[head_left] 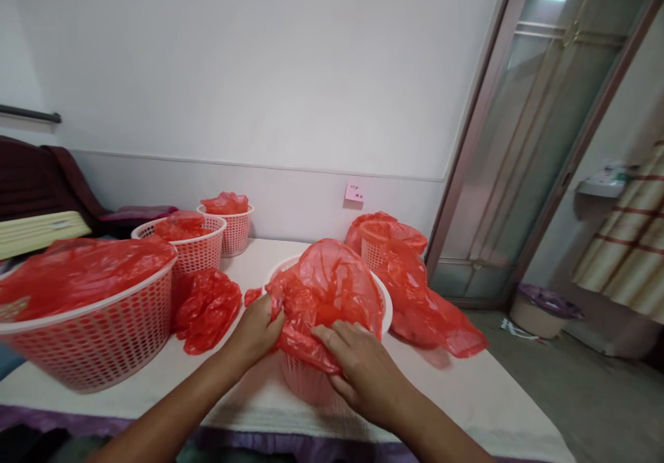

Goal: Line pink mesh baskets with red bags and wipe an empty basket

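One red bag [339,269] over a white basket [306,380]

At lower centre, the bag hides much of the basket. Left hand [258,330]: fingers pinching the bag's left edge. Right hand [367,371]: fingers over its near edge, grip unclear. A larger basket [122,342], left, is cut off.

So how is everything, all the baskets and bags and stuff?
Left hand: gripping middle bag.
Right hand: touching that bag.
Middle bag: bunched up.
Middle basket: upright.
Big left basket: upright, red bag across top.
Back-left basket: upright, bag bunched on top.
Farthest basket: upright, bag sticking up.
Right basket: bag draped over it.
Loose bag: crumpled on the table.
Pink note: stuck up.
Floor bin: upright, lined.
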A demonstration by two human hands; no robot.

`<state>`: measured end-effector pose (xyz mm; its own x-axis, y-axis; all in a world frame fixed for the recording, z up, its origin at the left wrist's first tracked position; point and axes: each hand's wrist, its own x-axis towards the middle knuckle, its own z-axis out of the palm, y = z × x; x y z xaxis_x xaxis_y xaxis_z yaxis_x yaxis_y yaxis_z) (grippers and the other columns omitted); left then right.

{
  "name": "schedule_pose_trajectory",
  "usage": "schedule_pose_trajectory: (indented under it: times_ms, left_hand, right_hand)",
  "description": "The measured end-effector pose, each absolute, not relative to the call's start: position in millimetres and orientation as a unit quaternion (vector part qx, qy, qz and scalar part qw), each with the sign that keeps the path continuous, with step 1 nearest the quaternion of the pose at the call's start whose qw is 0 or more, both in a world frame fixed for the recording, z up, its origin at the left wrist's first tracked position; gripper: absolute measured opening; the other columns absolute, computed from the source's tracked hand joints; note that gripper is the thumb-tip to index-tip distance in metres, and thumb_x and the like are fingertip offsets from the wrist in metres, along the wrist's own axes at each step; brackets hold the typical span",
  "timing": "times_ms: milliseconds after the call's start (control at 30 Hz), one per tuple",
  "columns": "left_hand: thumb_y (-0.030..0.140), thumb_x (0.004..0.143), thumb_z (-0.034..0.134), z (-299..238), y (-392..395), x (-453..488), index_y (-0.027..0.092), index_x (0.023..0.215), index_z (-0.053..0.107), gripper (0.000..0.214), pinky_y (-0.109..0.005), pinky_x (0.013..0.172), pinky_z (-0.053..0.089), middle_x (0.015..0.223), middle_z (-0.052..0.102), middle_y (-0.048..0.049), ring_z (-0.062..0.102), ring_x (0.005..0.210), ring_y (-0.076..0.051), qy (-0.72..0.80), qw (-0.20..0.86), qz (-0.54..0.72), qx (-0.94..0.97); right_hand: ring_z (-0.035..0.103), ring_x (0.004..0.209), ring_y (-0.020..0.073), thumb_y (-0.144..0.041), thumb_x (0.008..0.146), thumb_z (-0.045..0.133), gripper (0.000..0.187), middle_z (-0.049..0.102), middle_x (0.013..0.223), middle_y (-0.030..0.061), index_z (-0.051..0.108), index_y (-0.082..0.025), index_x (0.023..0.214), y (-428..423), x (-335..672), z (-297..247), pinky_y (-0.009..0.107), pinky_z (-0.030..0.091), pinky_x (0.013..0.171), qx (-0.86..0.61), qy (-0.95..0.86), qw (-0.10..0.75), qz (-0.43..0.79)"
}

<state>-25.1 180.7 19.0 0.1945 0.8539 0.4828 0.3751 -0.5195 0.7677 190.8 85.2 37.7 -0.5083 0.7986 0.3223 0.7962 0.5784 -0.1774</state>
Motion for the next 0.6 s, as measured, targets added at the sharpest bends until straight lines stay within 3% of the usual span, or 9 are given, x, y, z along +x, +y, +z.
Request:
schedule_pose_trajectory:
  times_ms: [100, 200, 267, 400, 500, 600]
  left_hand:
    - [0.020, 0.081, 0.051, 7.1, 170.2, -33.3, 0.022, 0.071, 0.051, 0.010, -0.032, 0.064, 0.041, 0.069, 0.058, 0.0000, 0.054, 0.063, -0.017, 0.428, 0.154, 0.486, 0.746]
    - [0.022, 0.086, 0.049, -2.9, 158.5, -40.1, 0.022, 0.077, 0.054, 0.011, -0.032, 0.065, 0.045, 0.069, 0.062, -0.0013, 0.058, 0.064, -0.018, 0.409, 0.075, 0.497, 0.761]
    - [0.023, 0.088, 0.049, -11.8, 149.4, -42.2, 0.020, 0.087, 0.058, 0.009, -0.034, 0.070, 0.049, 0.075, 0.065, -0.0031, 0.063, 0.071, -0.020, 0.384, 0.023, 0.512, 0.768]
    - [0.019, 0.087, 0.049, -29.0, 127.4, -35.7, 0.019, 0.108, 0.057, 0.022, -0.037, 0.082, 0.052, 0.092, 0.069, -0.0053, 0.065, 0.088, -0.022, 0.329, -0.060, 0.541, 0.772]
    - [0.014, 0.086, 0.048, -30.7, 111.1, -23.4, 0.014, 0.116, 0.054, 0.031, -0.038, 0.090, 0.049, 0.098, 0.068, -0.0077, 0.063, 0.094, -0.022, 0.284, -0.153, 0.544, 0.775]
    - [0.012, 0.086, 0.046, -23.7, 101.0, -11.7, 0.013, 0.114, 0.054, 0.029, -0.037, 0.091, 0.048, 0.095, 0.069, -0.0077, 0.063, 0.092, -0.021, 0.250, -0.181, 0.543, 0.781]
  right_hand:
    - [0.055, 0.102, 0.0292, -0.011, 0.077, 0.056, 0.063, 0.062, 0.114, 0.0128, 0.043, -0.015, 0.138, 75.9, 194.5, 34.4, 0.046, 0.043, 0.092, -0.472, -0.869, 0.148, -0.010]
    - [0.058, 0.099, 0.0278, -0.014, 0.082, 0.055, 0.044, 0.065, 0.109, 0.0106, 0.053, -0.018, 0.126, 60.4, 197.3, 42.1, 0.043, 0.042, 0.090, -0.495, -0.860, 0.124, 0.014]
    - [0.060, 0.093, 0.0257, -0.027, 0.084, 0.060, 0.025, 0.066, 0.103, 0.0078, 0.061, -0.020, 0.108, 50.0, 201.9, 52.8, 0.038, 0.042, 0.084, -0.508, -0.852, 0.113, 0.060]
    - [0.060, 0.081, 0.0190, -0.052, 0.089, 0.055, 0.032, 0.067, 0.094, 0.0032, 0.062, -0.022, 0.095, 44.3, 217.9, 74.3, 0.027, 0.039, 0.067, -0.491, -0.837, 0.097, 0.222]
    - [0.057, 0.074, 0.0155, -0.037, 0.095, 0.043, 0.027, 0.065, 0.084, 0.0028, 0.058, -0.019, 0.082, 57.7, 225.5, 76.2, 0.025, 0.036, 0.064, -0.502, -0.822, 0.097, 0.252]
    - [0.055, 0.070, 0.0148, -0.019, 0.090, 0.042, 0.019, 0.064, 0.080, 0.0047, 0.053, -0.018, 0.075, 78.1, 221.2, 67.0, 0.026, 0.034, 0.064, -0.570, -0.793, 0.136, 0.167]
